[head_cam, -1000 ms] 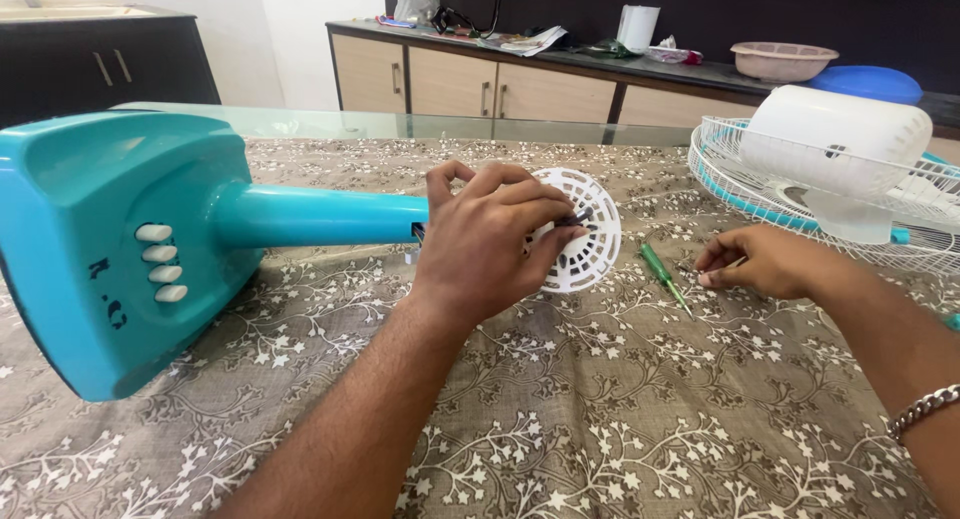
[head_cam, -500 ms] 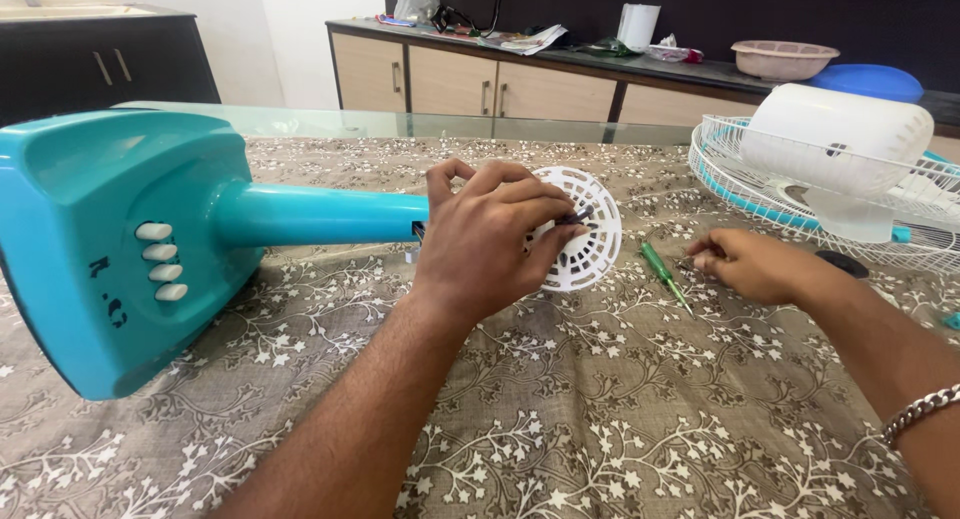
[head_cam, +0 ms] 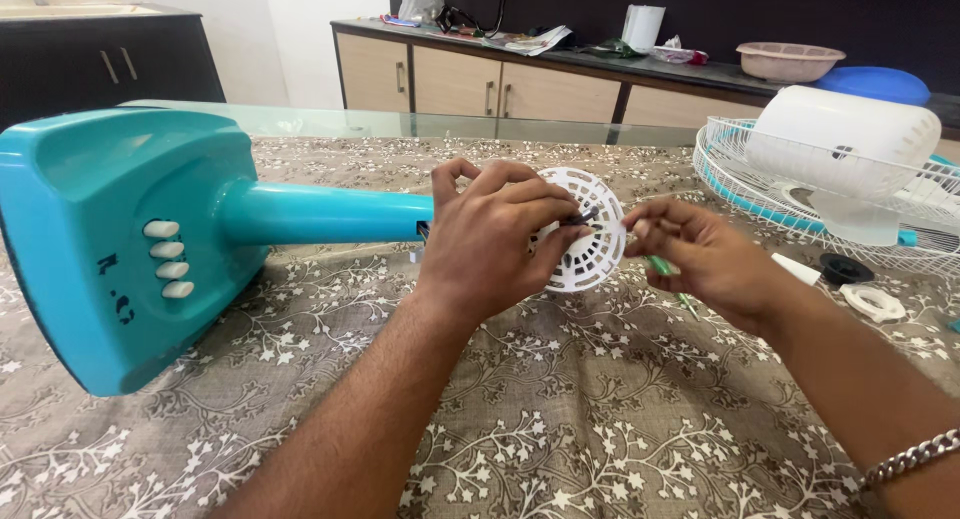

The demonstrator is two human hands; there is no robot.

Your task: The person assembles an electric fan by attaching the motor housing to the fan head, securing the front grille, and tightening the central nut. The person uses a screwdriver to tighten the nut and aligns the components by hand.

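Here the left hand (head_cam: 490, 241) grips the white round grille (head_cam: 590, 231) at the blue pole's (head_cam: 320, 214) end; the right hand (head_cam: 695, 254), fingers pinched (contents unclear), sits just right of it

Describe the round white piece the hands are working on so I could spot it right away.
Start at the big teal fan base lying on the table. Follow its teal pole to the end, where the left hand holds a round white grille. It is the only flat slotted disc there, far smaller than the wire guard at right.
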